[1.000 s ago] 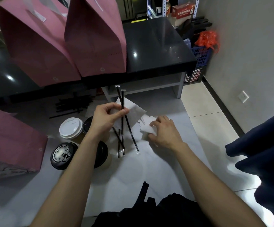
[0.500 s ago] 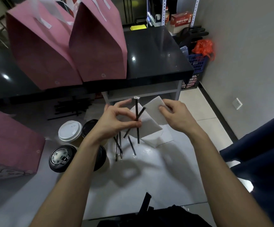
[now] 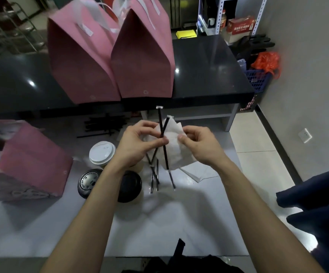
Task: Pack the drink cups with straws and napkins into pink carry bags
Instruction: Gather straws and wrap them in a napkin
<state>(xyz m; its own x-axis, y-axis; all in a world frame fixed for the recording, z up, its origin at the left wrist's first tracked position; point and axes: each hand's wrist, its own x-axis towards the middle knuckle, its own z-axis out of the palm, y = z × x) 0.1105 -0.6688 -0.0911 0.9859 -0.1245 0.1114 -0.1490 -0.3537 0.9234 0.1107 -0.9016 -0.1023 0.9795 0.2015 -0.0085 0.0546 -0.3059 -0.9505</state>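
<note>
head view:
left hand (image 3: 138, 143): raised over the surface (image 3: 189, 217); fingers pinch two black wrapped straws (image 3: 161, 128), crossed in an X at the grip.
right hand (image 3: 198, 145): fingers pinch the white napkins (image 3: 172, 152), pressing them against the straws from the right.
vs 0.5 s ago: the right hand held the napkin apart, up-right of the straws; now both hands meet and the napkin sits directly behind the straws, partly wrapping them. Both hands are a bit higher in frame.
vs 1.0 s ago: the right hand was down on the surface on the napkin pile; now lifted.
loose straws (image 3: 154, 177): several lying on the surface under the hands, unchanged.
spare napkin (image 3: 199, 174): flat on the surface below the right hand.
cups: white-lid cup (image 3: 102, 152) and black-lid cup (image 3: 88, 183) left of the left forearm; second black lid (image 3: 129, 186) just right of that forearm.
pink bags (image 3: 112, 60): two upright, side by side on the black counter (image 3: 205, 71) at the back; third pink bag (image 3: 24, 164) on the surface at the left, near the cups.
straw stock (image 3: 102, 126): dark pile beyond the cups, blurred.
</note>
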